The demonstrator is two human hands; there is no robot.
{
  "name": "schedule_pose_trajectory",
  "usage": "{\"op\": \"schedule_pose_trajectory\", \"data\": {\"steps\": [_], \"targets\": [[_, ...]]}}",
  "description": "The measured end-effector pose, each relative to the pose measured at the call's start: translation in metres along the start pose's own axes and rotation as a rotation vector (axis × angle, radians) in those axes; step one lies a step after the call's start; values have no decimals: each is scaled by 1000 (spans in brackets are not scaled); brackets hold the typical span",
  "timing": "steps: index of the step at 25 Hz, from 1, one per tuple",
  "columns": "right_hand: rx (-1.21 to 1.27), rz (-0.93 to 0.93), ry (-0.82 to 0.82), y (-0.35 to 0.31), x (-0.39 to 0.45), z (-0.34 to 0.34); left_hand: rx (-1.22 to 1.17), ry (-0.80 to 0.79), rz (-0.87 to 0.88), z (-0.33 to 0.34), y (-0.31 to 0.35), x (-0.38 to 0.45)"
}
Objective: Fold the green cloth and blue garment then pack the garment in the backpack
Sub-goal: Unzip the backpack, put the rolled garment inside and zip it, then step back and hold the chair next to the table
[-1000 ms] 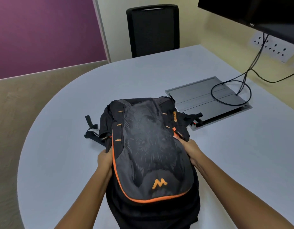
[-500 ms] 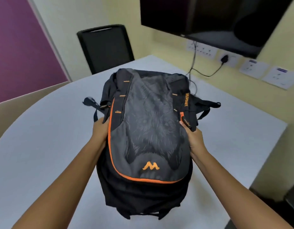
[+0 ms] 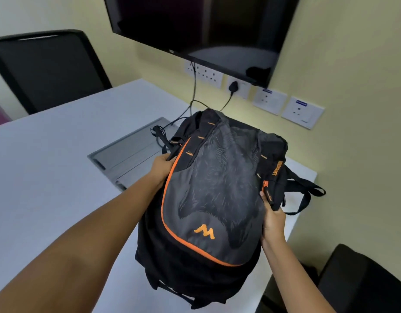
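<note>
1. A black office chair [image 3: 46, 71] stands at the far left, behind the pale grey table [image 3: 48, 168], its backrest facing the camera.
2. Set flush into the table top is a grey metal cable hatch [image 3: 129, 154], just beyond the left forearm; black cables [image 3: 192, 96] run from it up to the wall.
3. The left hand [image 3: 161, 168] grips the left side of the backpack [image 3: 213, 199] near its top, fingers curled round the black edge beside the orange piping.
4. The backpack sits between the two hands, over the table's near right part, and is black with a grey front panel, an orange trim line and an orange M-shaped logo low on the panel (its zips look closed, though the top is partly turned away). Whether its base touches the table cannot be told. Neither the green cloth nor the blue garment shows anywhere.
5. Above it, a dark wall screen [image 3: 201, 30] hangs on the yellow wall, with a row of white wall sockets [image 3: 256, 91] below, one holding a black plug.
6. The right hand [image 3: 273, 220] holds the backpack's right side, thumb on the front panel next to an orange zip pull [image 3: 265, 185], fingers wrapped behind.
7. Black straps [image 3: 308, 195] trail off the bag to the right, past the table edge.
8. A second dark seat [image 3: 364, 281] fills the bottom right corner.
</note>
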State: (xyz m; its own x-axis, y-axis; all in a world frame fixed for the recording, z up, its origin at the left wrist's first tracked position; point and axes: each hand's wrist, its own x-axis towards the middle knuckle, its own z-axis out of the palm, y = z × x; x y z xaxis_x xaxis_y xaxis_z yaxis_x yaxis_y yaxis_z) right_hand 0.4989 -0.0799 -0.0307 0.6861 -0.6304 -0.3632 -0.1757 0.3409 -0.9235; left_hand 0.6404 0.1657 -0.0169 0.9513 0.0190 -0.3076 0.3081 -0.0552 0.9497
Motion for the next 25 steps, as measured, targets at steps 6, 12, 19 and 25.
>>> {"op": "schedule_pose_trajectory", "data": {"steps": [6,12,19,25], "targets": [[-25,21,129,8,88,-25,87,-125,-2,96,0,72],[-123,55,187,25,148,-38,164,-182,-141,137,-19,115],[-832,-194,451,9,152,-29,721,0,163,120,-18,73],[-1195,-833,104,-27,100,21,1225,263,642,80,-10,9]]}}
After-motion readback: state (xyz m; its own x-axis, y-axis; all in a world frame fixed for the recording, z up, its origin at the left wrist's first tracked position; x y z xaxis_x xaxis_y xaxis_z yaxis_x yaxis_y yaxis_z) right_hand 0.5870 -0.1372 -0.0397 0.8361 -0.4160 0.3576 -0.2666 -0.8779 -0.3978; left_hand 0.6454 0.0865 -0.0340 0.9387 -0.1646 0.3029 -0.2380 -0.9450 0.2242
